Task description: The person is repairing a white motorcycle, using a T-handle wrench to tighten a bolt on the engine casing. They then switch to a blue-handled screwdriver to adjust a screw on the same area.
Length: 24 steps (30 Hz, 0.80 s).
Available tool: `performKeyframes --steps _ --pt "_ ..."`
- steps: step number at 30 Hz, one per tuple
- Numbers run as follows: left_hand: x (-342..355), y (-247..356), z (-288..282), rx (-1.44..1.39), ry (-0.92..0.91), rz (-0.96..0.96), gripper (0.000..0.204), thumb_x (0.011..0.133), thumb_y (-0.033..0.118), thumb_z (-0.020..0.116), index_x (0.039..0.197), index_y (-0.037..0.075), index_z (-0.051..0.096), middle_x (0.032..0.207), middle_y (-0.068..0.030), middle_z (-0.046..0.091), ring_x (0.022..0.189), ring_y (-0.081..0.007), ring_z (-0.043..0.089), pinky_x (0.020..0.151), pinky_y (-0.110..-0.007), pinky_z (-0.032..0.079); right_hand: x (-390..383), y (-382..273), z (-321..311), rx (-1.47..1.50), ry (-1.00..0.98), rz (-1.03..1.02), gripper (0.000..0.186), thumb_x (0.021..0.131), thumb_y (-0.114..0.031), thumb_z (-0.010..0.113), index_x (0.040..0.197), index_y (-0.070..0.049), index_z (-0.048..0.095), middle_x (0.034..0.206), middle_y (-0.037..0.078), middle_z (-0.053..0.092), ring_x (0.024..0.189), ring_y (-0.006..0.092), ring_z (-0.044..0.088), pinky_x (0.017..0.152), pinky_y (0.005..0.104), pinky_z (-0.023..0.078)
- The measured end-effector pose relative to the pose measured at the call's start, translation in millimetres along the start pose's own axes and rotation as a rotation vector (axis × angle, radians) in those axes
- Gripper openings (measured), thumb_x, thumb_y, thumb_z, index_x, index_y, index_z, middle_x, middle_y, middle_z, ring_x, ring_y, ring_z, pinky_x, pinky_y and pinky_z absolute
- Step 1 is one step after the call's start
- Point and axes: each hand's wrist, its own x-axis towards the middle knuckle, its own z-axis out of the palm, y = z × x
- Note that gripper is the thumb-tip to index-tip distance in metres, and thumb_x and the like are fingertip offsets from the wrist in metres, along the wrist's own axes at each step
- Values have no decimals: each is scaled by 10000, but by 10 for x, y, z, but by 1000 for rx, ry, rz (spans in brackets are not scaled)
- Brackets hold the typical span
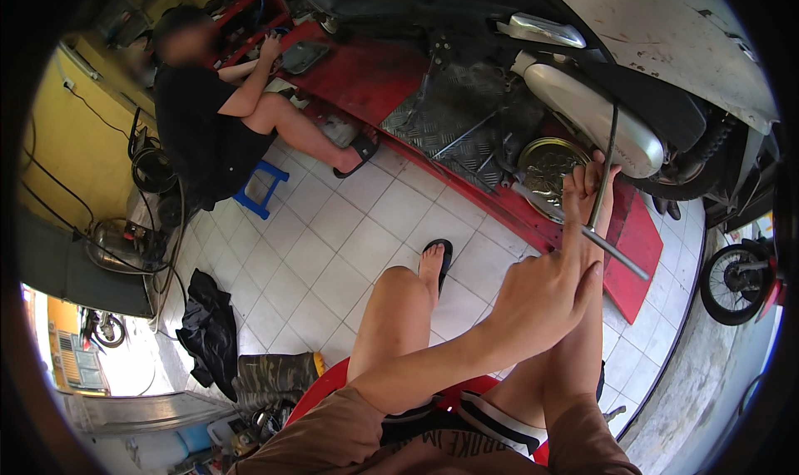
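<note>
Black motorcycle (641, 105), upper R of frame, is the biggest thing near the work; careless swing of the tool could knock it, esp. its long silver-white muffler cover (587, 117), b/c the shaft already overlaps that in view (can't tell if touching). Below, the long red-painted metal platform (366, 80) runs diag. from upper centre to R of frame; a dropped tool could clang on its edge or bounce to the floor. Grey steel T-handled wrench (593, 232) is R of centre, shaft pointing up, crossbar slanting down to R. R hand (583, 184) has fingers partly curled round the shaft, looks a loose hold, so poss. slip or twist. L hand (545, 288) has its index finger stretched across the crossbar, other fingers folded; can't tell if it grips. Fingers btwn bar & shaft could get pinched if it spins. Round gold-coloured metal pan (524, 160), R of centre, sits just past the crossbar's far end; a low sweep might tip it & spill contents.
</note>
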Motion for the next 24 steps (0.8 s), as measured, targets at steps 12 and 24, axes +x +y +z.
performKeyframes --steps 12,24 --pt "-9 11 110 -8 -12 -10 720 886 198 591 1408 -127 217 476 -85 542 414 -263 574 433 -369 454 -4 81 161 -61 283 53 469 970 -448 462 1065 0 562 603 -58 291 542 75 229 517 239 220" --pt "-83 58 114 -61 -59 -109 743 882 224 613 1431 -92 226 499 -79 551 434 -229 573 463 -329 449 29 22 172 -39 155 35 467 971 -435 472 1078 9 569 601 -56 295 540 68 234 514 232 223"
